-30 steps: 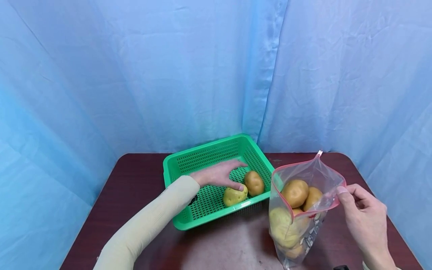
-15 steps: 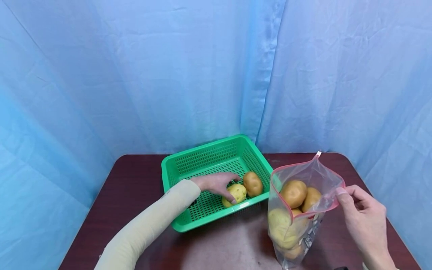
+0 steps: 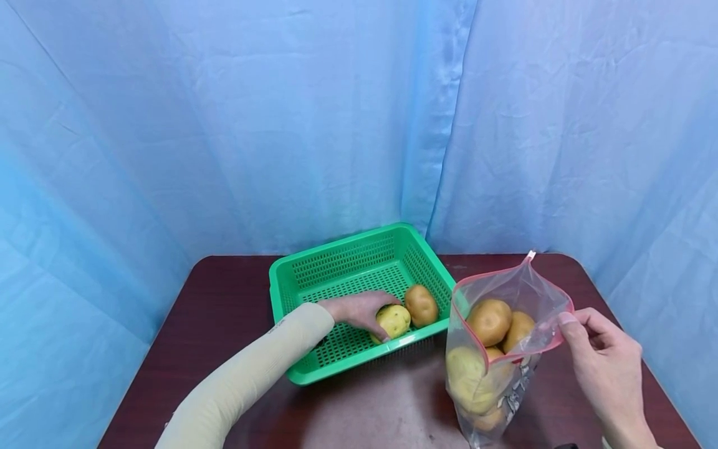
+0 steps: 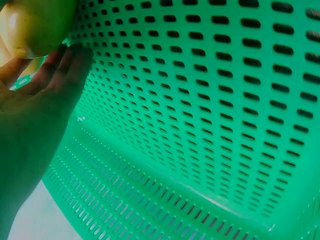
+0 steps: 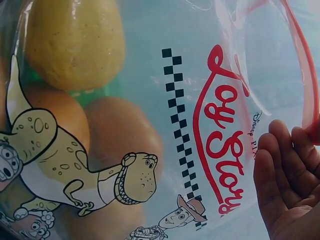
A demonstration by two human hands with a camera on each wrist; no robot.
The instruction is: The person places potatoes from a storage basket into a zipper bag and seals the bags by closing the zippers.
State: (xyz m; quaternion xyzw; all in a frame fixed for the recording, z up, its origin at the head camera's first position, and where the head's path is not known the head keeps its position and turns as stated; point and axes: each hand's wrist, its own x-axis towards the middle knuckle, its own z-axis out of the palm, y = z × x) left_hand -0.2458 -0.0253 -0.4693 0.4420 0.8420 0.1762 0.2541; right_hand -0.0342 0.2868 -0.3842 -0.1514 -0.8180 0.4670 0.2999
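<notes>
Inside the green basket [image 3: 336,249], my left hand [image 3: 361,310] grips a pale yellow potato [image 3: 394,320], thumb on the near side and fingers behind it. A browner potato [image 3: 422,305] lies just to its right. In the left wrist view the left hand [image 4: 42,95] has its fingers against a potato [image 4: 37,25] at the top left corner. My right hand [image 3: 608,358] pinches the red rim of a clear zip bag [image 3: 552,305], keeping its mouth wide. Several yellow and brown potatoes [image 3: 490,322] fill the bag. Cartoon figures and red "Toy Story" lettering [image 5: 220,140] show on its side.
Both the basket and the upright bag stand on a dark red-brown table [image 3: 224,312], the bag close to the basket's right corner. A white zip slider [image 3: 531,255] sticks up at the bag's far corner. Blue curtains [image 3: 280,125] hang behind the table.
My left hand has come down in the basket and closed its fingers round the yellow potato. The right hand keeps its pinch on the bag's rim, nearly unmoved.
</notes>
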